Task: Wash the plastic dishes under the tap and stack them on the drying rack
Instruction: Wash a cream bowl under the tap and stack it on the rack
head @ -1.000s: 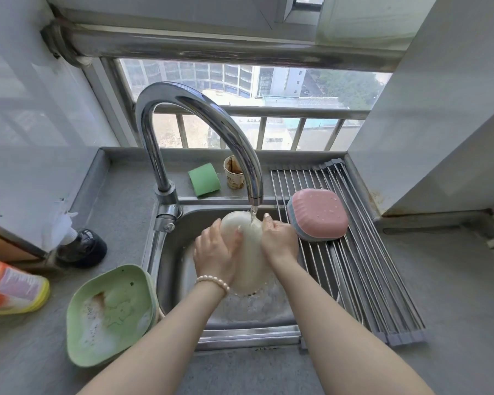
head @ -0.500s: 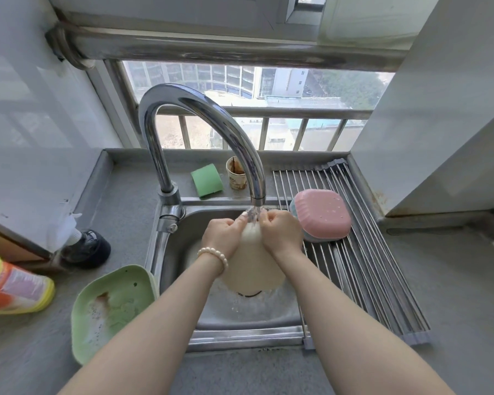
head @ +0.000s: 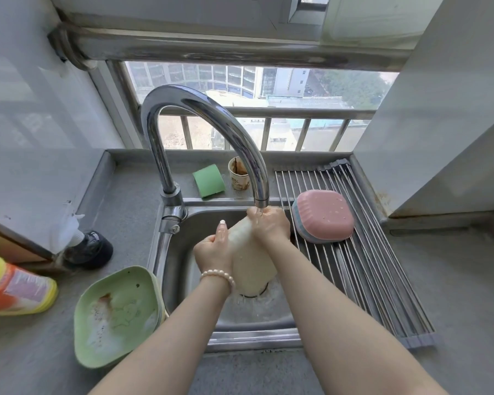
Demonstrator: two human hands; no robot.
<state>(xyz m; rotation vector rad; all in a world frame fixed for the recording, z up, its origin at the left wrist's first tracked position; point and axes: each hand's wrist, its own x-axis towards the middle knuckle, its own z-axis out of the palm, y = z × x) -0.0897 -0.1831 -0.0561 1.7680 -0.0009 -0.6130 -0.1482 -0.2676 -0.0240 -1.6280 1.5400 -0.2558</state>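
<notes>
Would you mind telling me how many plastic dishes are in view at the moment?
4 at least: a cream dish held in both hands under the tap, a soapy green dish on the counter left of the sink, and a pink dish stacked upside down on a blue dish on the drying rack. More may hide beneath.

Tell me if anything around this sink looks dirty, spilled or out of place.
The green dish left of the sink still holds suds and brownish residue. The paper cup behind the tap is stained brown inside. An orange and yellow bottle lies on its side on the counter. Rust-like stains mark the wall corner by the drying rack.
</notes>
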